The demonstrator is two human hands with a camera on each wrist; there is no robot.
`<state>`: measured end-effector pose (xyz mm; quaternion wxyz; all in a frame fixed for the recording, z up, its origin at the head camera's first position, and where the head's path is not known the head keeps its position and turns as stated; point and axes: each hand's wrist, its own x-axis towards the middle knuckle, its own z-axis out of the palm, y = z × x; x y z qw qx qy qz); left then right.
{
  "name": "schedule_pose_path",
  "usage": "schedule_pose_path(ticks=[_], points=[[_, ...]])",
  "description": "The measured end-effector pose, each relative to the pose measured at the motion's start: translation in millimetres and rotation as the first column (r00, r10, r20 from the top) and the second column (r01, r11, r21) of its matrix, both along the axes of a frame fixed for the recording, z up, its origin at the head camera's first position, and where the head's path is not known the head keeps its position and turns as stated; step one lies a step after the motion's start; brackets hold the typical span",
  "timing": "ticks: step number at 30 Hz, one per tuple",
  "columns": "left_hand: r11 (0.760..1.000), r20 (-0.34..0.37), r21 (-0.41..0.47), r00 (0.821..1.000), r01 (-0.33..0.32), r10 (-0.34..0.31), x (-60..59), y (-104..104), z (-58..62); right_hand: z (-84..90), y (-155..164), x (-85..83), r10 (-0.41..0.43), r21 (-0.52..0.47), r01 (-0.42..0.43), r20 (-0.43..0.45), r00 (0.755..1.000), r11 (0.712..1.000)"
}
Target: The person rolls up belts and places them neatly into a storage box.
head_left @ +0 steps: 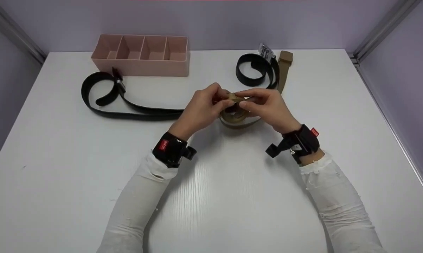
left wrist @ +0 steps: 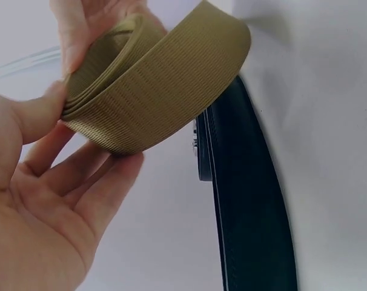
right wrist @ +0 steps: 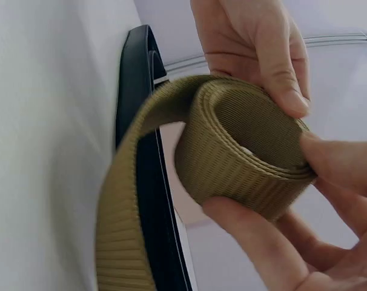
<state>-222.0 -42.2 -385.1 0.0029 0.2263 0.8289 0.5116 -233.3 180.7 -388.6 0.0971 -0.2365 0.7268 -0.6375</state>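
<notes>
The left hand (head_left: 201,109) and the right hand (head_left: 267,107) both pinch the tan belt (right wrist: 244,154) between thumb and fingers (left wrist: 105,182). The belt is half rolled into a coil, held just above the table (head_left: 232,196) at its middle; the free tail runs back toward its buckle (head_left: 285,58). A black belt (head_left: 127,110) lies just beside the coil. I think the coil can spring open if one pinch loosens, because the webbing looks stiff.
</notes>
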Motion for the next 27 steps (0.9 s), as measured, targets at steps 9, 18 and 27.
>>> schedule_pose_path(ticks=[9,18,27], points=[[0.994,0.047,0.089,0.997,-0.061,0.057,-2.5,-4.2,0.0,-6.2,-6.0,1.9,-0.111,-0.226,0.123,0.064,0.992,0.966],[0.994,-0.021,0.097,0.998,-0.054,0.056,-1.7,-3.6,0.1,-5.0,-3.3,0.0,-0.085,-0.195,0.095,0.057,0.995,0.976],[1.0,-0.02,-0.01,0.999,0.027,-0.027,0.4,-2.5,0.0,16.6,0.8,7.5,0.014,0.133,-0.005,-0.071,0.997,0.991]])
